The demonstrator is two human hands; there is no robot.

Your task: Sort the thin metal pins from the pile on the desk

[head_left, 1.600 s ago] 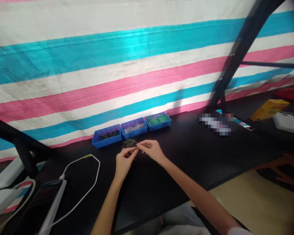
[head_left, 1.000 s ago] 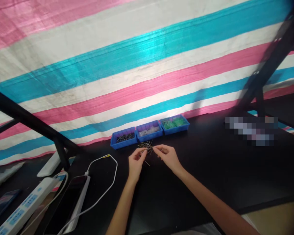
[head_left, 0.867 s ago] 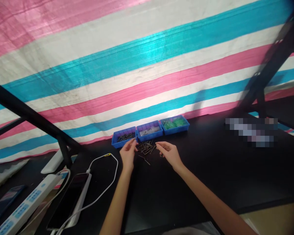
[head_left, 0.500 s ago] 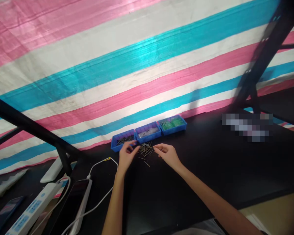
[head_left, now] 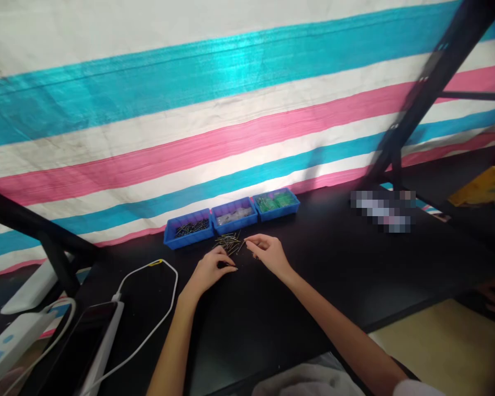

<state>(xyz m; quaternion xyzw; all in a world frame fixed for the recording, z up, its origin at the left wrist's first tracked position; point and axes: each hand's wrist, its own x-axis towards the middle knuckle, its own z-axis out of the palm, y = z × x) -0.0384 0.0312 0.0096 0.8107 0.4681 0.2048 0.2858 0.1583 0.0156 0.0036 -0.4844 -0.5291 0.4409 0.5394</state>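
A loose pile of thin, dark and brass-coloured screws [head_left: 228,242] lies on the black table. Just in front of it is my left hand [head_left: 209,269], thumb and fingertips curled together low over the tabletop; whatever they grip is hidden. My right hand [head_left: 269,254] pinches thumb and forefinger together at the pile's right edge. One thin screw lies against those fingertips, but I cannot tell whether it is held. Behind the pile, a blue bin [head_left: 190,240] contains more dark screws [head_left: 193,227].
A second blue bin [head_left: 236,224] holds clear pieces, and a third blue bin [head_left: 277,213] green ones. On the left are a white cable [head_left: 148,336], a phone-like device [head_left: 82,352] and a power strip [head_left: 12,346]. Black frame posts stand before a striped sheet [head_left: 214,132].
My left hand has come back from beside the left bin to the near side of the pile, covering where two loose screws lay. The right hand stays by the pile. The view has shifted.
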